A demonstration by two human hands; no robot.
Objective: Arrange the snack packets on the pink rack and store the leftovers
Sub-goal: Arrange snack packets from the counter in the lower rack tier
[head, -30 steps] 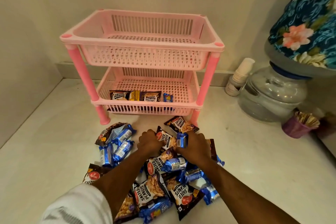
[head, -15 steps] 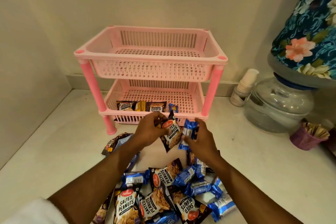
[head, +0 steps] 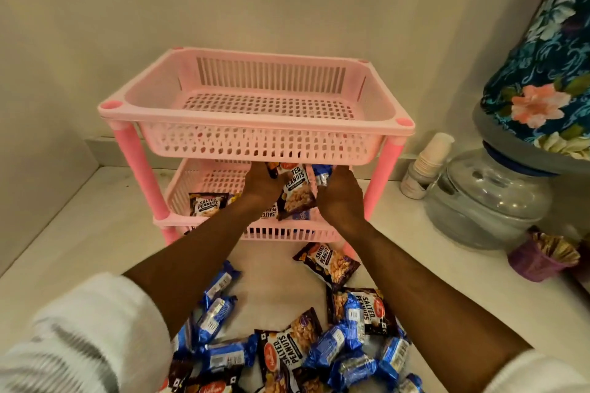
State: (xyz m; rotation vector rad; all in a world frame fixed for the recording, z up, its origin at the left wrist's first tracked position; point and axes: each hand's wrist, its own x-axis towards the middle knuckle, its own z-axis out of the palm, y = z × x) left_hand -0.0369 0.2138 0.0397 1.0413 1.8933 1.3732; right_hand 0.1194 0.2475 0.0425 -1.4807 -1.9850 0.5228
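A two-tier pink rack (head: 255, 118) stands against the wall. Its top basket holds nothing. My left hand (head: 260, 185) grips a dark salted peanuts packet (head: 295, 195) over the lower basket (head: 178, 191). My right hand (head: 340, 198) holds a blue wrapped packet (head: 322, 174) beside it. Another peanuts packet (head: 207, 204) stands at the lower basket's front left. On the floor in front lies a pile of several peanut packets (head: 284, 352) and blue packets (head: 217, 313), with one peanuts packet (head: 329, 262) apart near the rack's right leg.
To the right stand a water dispenser (head: 488, 201) under a floral cover (head: 549, 67), a stack of paper cups (head: 424, 166) and a purple cup (head: 539, 260) of sticks. Walls close in behind the rack and on the left.
Both hands picked packets from the pile, lifted them and moved forward into the lower basket under the top tier. The camera has moved closer to the rack.
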